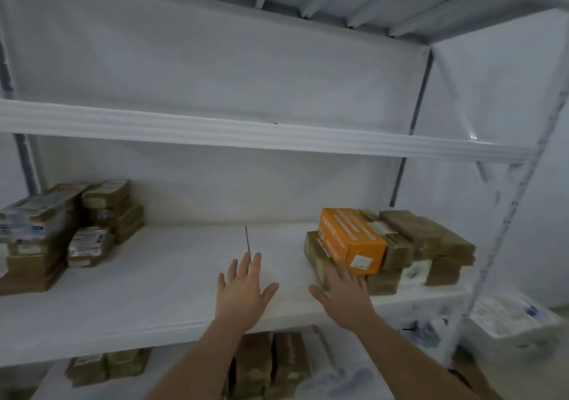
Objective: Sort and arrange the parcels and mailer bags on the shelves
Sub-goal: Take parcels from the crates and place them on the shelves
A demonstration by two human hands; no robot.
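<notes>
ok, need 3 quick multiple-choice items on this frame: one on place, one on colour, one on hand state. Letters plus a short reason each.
1. Where does the orange box sit?
A. On the brown parcels at the right of the middle shelf
B. On the top shelf
C. On the floor

2. What colour is the shelf board under the hands?
A. Black
B. White
C. Green

3. How is the left hand?
A. Gripping a parcel
B. Clenched in a fist
C. Open, fingers spread

Key: 1 A, the orange box lies on the brown parcels. 2 B, the shelf board is white. 3 C, the left hand holds nothing, fingers straight.
</notes>
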